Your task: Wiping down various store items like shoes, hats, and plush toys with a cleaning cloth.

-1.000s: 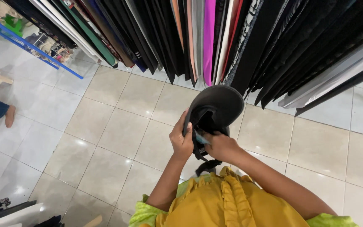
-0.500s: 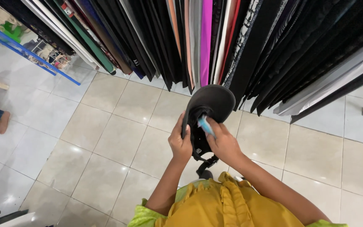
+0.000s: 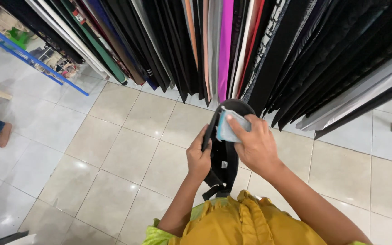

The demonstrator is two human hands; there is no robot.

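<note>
1. Head view, looking down: the left hand (image 3: 199, 159) clenches the edge of a black helmet (image 3: 225, 145), thumb along the rim, holding it up over the tiled floor (image 3: 114, 149).
2. The right hand (image 3: 256, 144) presses a pale blue cloth (image 3: 232, 127) onto the helmet's upper part; its fingers lie flat over the cloth, pinning it more than pinching it.
3. The helmet sits between the two grips, just ahead of the left one and under the right. Its dark strap (image 3: 214, 181) hangs below toward the yellow garment (image 3: 246, 224).
4. Step in hand, as I judge it: wiping the helmet. To do it well, keep the left grip firm at the rim so the shell does not twist under the wiping pressure.
5. Keep the cloth spread under the fingers, not bunched, and work in short strokes away from the left grip.
6. Turn the helmet with the left hand rather than stretching the right round it.
7. Risk: the hanging row of fabrics (image 3: 232, 50) is close beyond the right grip, so a wide stroke could snag them.
8. A person's foot (image 3: 3, 135) is well apart, off to the left.
</note>
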